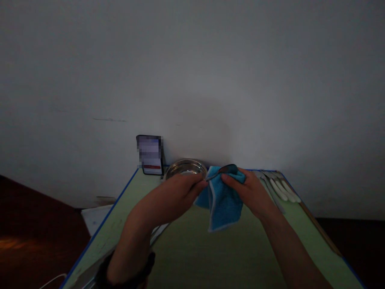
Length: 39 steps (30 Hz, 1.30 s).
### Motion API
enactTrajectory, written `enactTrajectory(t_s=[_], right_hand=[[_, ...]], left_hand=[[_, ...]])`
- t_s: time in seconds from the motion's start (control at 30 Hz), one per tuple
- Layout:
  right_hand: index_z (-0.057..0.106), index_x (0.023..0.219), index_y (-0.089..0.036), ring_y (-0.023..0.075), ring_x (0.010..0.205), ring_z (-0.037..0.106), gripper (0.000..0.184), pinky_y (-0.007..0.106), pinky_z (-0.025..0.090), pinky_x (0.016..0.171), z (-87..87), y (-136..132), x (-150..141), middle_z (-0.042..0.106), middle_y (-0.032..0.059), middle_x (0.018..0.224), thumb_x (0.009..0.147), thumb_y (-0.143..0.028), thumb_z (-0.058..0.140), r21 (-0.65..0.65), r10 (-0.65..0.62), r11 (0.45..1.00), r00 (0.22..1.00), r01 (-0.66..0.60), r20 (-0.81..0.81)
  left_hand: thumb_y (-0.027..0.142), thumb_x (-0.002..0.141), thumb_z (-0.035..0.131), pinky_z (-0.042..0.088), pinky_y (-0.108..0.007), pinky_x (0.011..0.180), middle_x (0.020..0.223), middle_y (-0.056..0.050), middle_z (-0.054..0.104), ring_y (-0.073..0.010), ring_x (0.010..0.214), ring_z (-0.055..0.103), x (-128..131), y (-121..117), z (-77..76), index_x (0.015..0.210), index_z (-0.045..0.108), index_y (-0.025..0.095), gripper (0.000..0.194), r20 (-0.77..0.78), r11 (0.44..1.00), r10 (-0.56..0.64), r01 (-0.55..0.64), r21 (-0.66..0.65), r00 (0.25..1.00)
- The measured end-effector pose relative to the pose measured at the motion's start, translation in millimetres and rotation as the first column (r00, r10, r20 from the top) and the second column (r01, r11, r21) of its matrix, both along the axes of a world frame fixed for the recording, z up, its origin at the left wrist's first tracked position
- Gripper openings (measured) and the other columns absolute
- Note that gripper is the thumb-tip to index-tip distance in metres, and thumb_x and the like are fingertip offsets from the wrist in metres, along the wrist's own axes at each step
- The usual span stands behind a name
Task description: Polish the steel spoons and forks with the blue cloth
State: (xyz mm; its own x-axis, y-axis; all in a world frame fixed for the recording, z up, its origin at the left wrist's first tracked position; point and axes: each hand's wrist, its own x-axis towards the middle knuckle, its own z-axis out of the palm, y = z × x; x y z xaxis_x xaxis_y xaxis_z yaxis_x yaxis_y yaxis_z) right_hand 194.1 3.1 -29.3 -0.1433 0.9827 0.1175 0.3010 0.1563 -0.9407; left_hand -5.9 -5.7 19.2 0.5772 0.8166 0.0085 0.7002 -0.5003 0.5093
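Between my two hands is a metal spoon [231, 169], held above the table. My left hand [183, 188] is closed on the end of its handle. A blue cloth [227, 204] with a pale edge hangs from my right hand [245, 185], which is closed around it. The cloth lies behind and under the spoon's bowl, and my right thumb presses near the spoon's neck. Just beyond my left hand stands a shiny metal bowl [186, 162], partly hidden by that hand; what it holds is hard to make out.
A phone [152, 154] leans upright against the wall at the table's back left. Several white-handled utensils [281, 188] lie at the back right of the green table [210, 261]. A metallic tray-like object [96, 267] lies under my left forearm, largely hidden.
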Motion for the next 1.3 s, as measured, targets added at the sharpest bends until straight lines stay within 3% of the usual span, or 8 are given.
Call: enactTrajectory(t_s=[0.43, 0.73, 0.93, 1.3], right_hand=[[0.065, 0.092, -0.02, 0.0162, 0.071, 0.058, 0.024, 0.027, 0.045, 0.064, 3.4, 0.3, 1.5, 0.066, 0.0011, 0.08, 0.08, -0.037, 0.053, 0.06, 0.035, 0.997, 0.994, -0.041, 0.102], [0.066, 0.087, -0.019, 0.0139, 0.067, 0.058, 0.025, 0.023, 0.043, 0.059, 7.4, 0.6, -3.2, 0.067, 0.0002, 0.077, 0.076, -0.04, 0.058, 0.01, -0.013, 1.0, 0.996, 0.012, 0.09], [0.065, 0.087, -0.02, 0.0124, 0.066, 0.057, 0.02, 0.022, 0.043, 0.06, 5.3, 1.1, -0.7, 0.066, -0.0012, 0.078, 0.079, -0.036, 0.055, 0.008, 0.044, 0.999, 0.998, -0.044, 0.055], [0.066, 0.088, -0.02, 0.0138, 0.07, 0.059, 0.018, 0.024, 0.043, 0.064, 8.2, 2.8, -2.1, 0.067, -0.001, 0.078, 0.079, -0.031, 0.055, 0.081, 0.025, 0.996, 0.981, -0.041, 0.194]], left_hand=[[0.034, 0.092, 0.028, 0.036, -0.025, 0.06, 0.073, -0.001, 0.056, -0.0141, 0.065, 0.051, -3.4, 1.9, -0.2, 0.084, 0.054, 0.018, 0.032, -0.051, 0.999, 0.014, -0.015, -0.029, 0.999], [0.036, 0.092, 0.027, 0.036, -0.025, 0.061, 0.073, -0.001, 0.056, -0.0139, 0.066, 0.051, -3.0, 1.2, 1.1, 0.081, 0.053, 0.018, 0.034, -0.067, 1.0, 0.016, -0.016, 0.008, 0.998], [0.036, 0.092, 0.028, 0.036, -0.024, 0.061, 0.073, -0.001, 0.056, -0.0139, 0.067, 0.051, -4.2, 1.9, 3.0, 0.079, 0.053, 0.018, 0.033, -0.087, 1.0, 0.018, -0.018, -0.003, 0.996], [0.038, 0.092, 0.028, 0.038, -0.026, 0.066, 0.079, -0.002, 0.059, -0.0158, 0.073, 0.054, -7.4, 4.3, 0.7, 0.087, 0.056, 0.019, 0.033, -0.104, 0.999, 0.023, -0.026, -0.027, 0.994]])
